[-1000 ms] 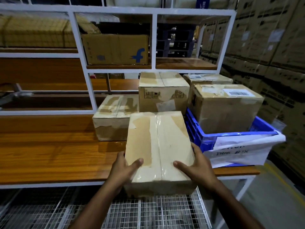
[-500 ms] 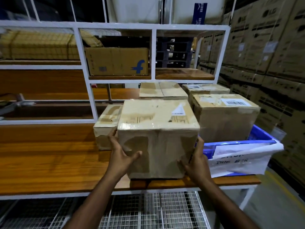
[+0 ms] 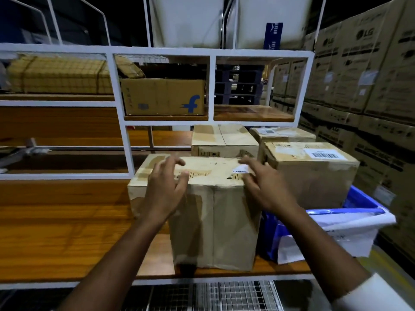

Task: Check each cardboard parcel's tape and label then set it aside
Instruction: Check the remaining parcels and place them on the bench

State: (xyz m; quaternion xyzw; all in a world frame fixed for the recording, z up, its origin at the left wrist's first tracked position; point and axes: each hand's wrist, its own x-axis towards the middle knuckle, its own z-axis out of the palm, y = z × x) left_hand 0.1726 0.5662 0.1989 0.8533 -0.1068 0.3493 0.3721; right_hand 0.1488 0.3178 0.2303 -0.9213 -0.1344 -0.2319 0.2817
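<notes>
- Wooden workbench top (image 3: 56, 232): bare orange boards to my left; this is the surface that bears the parcels, so I can work on them standing.
- White metal shelf frame (image 3: 122, 122): rises from the back of the bench; a Flipkart-marked carton (image 3: 162, 97) sits in its middle bay, well apart from my work.
- Low taped parcel (image 3: 140, 178): flat on the bench, touching the left side of the one I handle; I judge it already set aside.
- My left hand (image 3: 165, 189): over the near left top corner of the upright parcel, fingers spread and loosely bent. The frame is blurred, so I cannot tell whether they press the cardboard or hover just above it.
- Upright parcel in hand (image 3: 215, 221): stands on end near the bench's front edge, tall face toward me, with a taped seam running down its middle. I judge it stands this way so the top face and its label can be read.
- Small white label (image 3: 241, 169): on the parcel's top face, at the right, one corner looking lifted.
- My right hand (image 3: 262, 187): at the label, fingers spread; the fingertips (image 3: 248, 163) touch or nearly touch it, likely to smooth or check it. No pinch that I can see.
- Barcoded parcel (image 3: 314, 173): in the blue crate (image 3: 359, 205) to the right, apparently waiting its turn.
- Stacked LG cartons (image 3: 368, 63): warehouse stock along the right wall.
</notes>
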